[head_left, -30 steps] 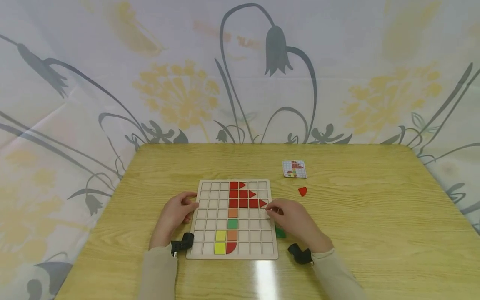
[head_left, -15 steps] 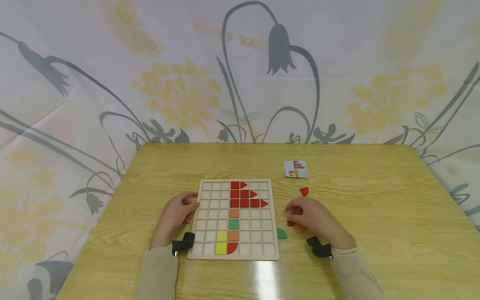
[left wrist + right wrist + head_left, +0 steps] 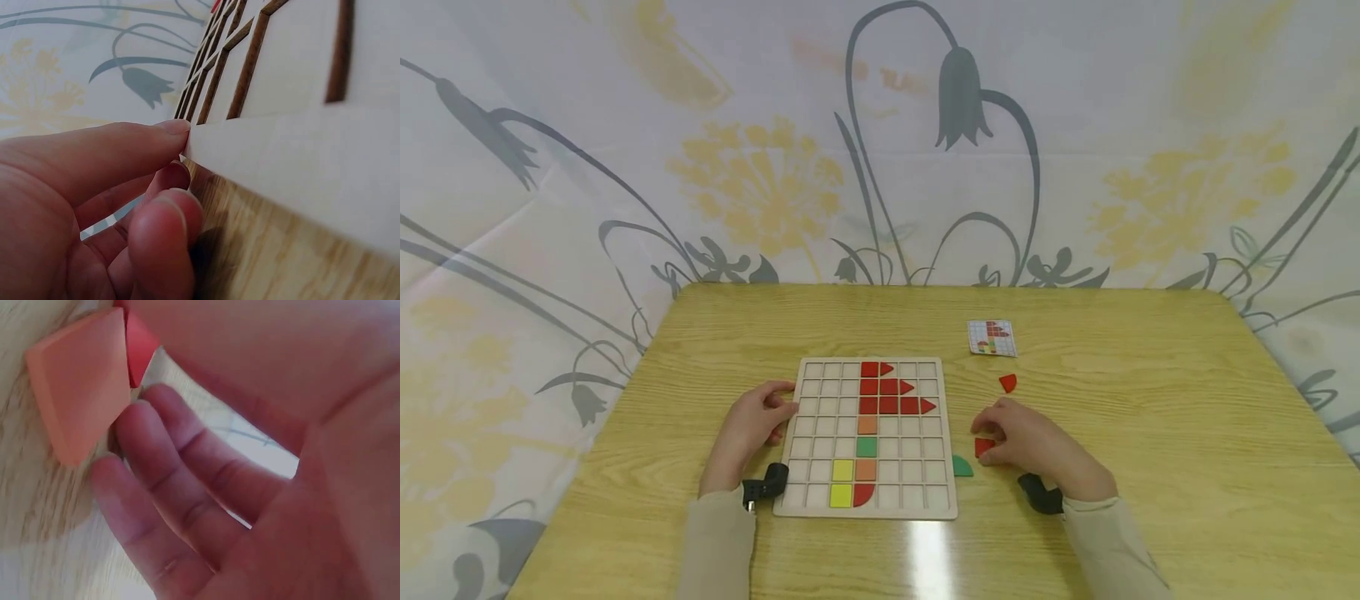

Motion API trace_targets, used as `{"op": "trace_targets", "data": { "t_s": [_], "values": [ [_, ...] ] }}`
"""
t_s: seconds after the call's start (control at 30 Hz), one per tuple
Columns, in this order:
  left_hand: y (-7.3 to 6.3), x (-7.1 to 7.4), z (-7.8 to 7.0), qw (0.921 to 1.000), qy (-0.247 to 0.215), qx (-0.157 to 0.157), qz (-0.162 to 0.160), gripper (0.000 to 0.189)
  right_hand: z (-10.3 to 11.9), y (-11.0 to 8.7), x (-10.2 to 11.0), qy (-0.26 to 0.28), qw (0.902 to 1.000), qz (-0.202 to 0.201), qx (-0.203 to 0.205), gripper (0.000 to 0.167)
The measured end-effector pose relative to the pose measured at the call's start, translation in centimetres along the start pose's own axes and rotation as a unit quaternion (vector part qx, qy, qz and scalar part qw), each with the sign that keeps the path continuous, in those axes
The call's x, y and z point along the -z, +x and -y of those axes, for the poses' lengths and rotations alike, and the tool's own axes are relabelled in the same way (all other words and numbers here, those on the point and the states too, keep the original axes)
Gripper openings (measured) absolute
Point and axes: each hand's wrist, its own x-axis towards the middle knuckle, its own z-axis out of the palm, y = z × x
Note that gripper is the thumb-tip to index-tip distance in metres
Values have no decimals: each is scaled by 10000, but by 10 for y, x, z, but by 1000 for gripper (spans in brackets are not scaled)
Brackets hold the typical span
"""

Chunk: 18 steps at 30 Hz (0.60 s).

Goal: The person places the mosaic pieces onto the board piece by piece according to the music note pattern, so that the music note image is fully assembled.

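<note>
A pale wooden grid board (image 3: 908, 497) lies on the table with red, orange, green and yellow tiles in its cells. My left hand (image 3: 758, 421) rests at its left edge; in the left wrist view a fingertip (image 3: 175, 134) touches the board's rim. Right of the board, my right hand (image 3: 1026, 446) pinches a red tile (image 3: 983, 447) between thumb and index finger, low over the tabletop. An orange tile (image 3: 84, 387) lies beside that red tile in the right wrist view, hidden by the hand in the head view. The other right fingers are loosely extended.
A green rounded piece (image 3: 962, 466) lies against the board's right edge. Farther back are a red quarter-round piece (image 3: 1007, 382) and a small card (image 3: 991, 337) printed with a coloured pattern. Behind the table hangs a flowered cloth (image 3: 887, 167).
My right hand has moved right from the board's right edge to the loose tiles, and its thumb and index finger have come to the red tile. The left hand has stayed in place.
</note>
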Motion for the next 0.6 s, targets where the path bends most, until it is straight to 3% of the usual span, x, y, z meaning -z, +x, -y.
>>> {"op": "trace_targets", "data": {
  "t_s": [0.2,0.43,0.6],
  "values": [
    [1,1,1,10000,7,-5,-5,38,5,2,-2,-475,9987,-163,52,18],
    [2,0,1,10000,26,-42,-4,38,8,7,-12,-18,9993,-360,140,14],
    [2,0,1,10000,38,-51,-8,37,9,11,-18,171,9989,-350,260,21]
  ]
}}
